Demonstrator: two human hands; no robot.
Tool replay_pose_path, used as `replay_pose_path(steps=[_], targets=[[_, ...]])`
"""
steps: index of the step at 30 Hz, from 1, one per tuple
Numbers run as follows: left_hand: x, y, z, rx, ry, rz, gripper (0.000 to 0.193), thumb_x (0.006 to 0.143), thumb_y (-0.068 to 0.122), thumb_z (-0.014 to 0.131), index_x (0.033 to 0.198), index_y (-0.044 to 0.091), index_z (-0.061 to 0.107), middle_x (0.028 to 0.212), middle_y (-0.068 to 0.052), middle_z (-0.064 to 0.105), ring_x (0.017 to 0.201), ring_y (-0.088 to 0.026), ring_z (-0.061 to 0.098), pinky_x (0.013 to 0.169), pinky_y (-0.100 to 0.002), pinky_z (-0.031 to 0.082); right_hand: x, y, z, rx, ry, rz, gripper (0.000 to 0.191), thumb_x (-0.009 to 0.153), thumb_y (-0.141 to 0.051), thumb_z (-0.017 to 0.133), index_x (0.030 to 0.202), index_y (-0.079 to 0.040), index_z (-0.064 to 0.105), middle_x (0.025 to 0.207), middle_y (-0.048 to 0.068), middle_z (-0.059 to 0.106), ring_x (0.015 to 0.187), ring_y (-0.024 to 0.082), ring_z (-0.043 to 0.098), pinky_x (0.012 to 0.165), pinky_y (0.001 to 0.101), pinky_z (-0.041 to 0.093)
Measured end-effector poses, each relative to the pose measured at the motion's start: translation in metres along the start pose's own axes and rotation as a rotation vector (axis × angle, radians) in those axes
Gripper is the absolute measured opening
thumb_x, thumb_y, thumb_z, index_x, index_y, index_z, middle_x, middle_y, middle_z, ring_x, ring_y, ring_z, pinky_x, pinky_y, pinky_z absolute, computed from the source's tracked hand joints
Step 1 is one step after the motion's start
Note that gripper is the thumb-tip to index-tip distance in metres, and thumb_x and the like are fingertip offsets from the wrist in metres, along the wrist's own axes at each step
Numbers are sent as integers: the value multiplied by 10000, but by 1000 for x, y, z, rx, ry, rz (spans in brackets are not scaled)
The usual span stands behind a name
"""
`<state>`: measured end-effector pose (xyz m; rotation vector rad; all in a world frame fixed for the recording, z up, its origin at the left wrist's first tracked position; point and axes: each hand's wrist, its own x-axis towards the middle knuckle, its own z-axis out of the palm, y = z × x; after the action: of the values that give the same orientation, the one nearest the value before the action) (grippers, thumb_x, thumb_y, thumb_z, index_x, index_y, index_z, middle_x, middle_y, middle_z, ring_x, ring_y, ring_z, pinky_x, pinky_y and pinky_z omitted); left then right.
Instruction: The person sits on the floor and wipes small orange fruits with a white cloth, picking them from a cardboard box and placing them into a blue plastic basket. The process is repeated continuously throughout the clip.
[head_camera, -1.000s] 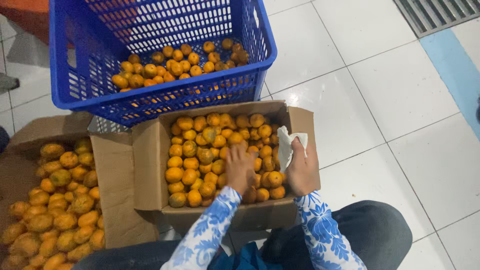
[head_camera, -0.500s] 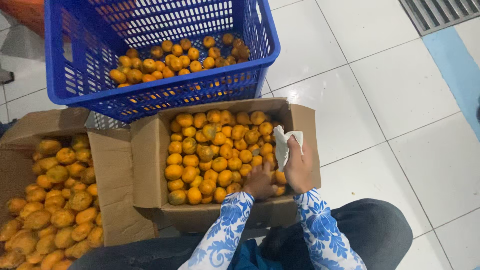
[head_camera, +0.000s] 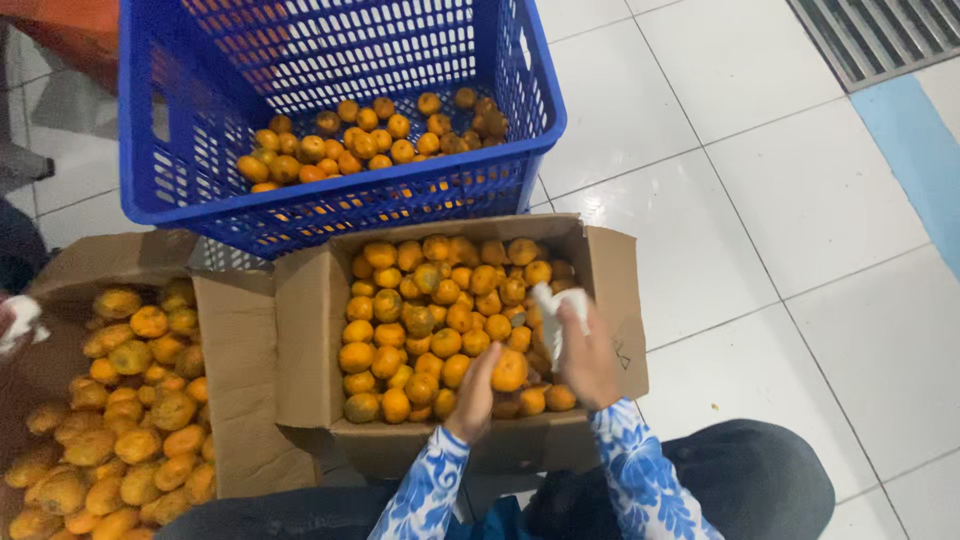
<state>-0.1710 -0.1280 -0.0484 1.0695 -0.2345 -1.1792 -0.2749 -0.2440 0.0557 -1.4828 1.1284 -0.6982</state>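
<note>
the left hand (head_camera: 472, 392) holds one orange fruit (head_camera: 509, 370) between its fingers, just above the near end of the middle cardboard box (head_camera: 308, 330), which is packed with small orange fruits. the right hand (head_camera: 585, 352) is closed around a white cloth (head_camera: 552, 308) and sits right beside that fruit, touching or almost touching it; the blur makes it hard to say which. the box stands on the tiled floor (head_camera: 800, 200), close against the person's knees.

the fruit is round and gripped only at the fingertips, so a firm wipe from the cloth side may push it out of the grip; it would likely land back on the pile and mix with the others, hard to tell apart. some fruits in the box look darker or greenish, possibly soft, and a tight squeeze could bruise or split one. a loose end of the cloth hangs over the pile and could snag or drag a neighbour.

a blue plastic crate (head_camera: 530, 120) with more fruit stands just behind, and a second open box (head_camera: 70, 270) lies to the left, where another person's hand (head_camera: 12, 322) with a white cloth shows at the edge.
</note>
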Motion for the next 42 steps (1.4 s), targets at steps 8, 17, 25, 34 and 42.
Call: replay_pose_path(steps=[8,17,25,34,42], targets=[[-7,0,-28,-1,264,179,548,1109,430,376,993,12,710,856,-63,724,745,-169,664,677,-315,540,-49,23,69,-287,-263,-618,100,844,-115,680,922,-71,635,792,187,649,726,420,645,625,455,515],[-2,-9,-45,369,480,276,421,1072,397,422,1104,61,672,1046,-37,697,944,-162,655,859,-336,513,-45,63,92,-407,-201,-350,160,974,-202,637,905,-59,649,767,191,652,703,420,649,611,473,492],[0,0,-53,15,342,135,341,978,329,647,1129,23,664,1013,-69,689,876,-163,656,758,-307,542,-27,88,91,166,-310,238,392,1034,-383,520,966,-46,709,715,-2,632,612,102,564,524,286,437],[-5,7,-51,264,35,308,485,924,184,665,1332,14,464,1192,-103,639,1070,-167,641,918,-312,537,-10,57,69,-13,-315,-14,326,1049,-316,520,1007,-41,690,722,17,630,621,95,565,539,303,461],[-9,-1,-54,645,342,345,438,1043,300,332,1104,23,665,992,-162,755,914,-289,725,823,-407,552,-30,58,88,-450,-276,-376,160,957,-207,616,975,-49,624,795,209,678,743,424,668,625,484,501]])
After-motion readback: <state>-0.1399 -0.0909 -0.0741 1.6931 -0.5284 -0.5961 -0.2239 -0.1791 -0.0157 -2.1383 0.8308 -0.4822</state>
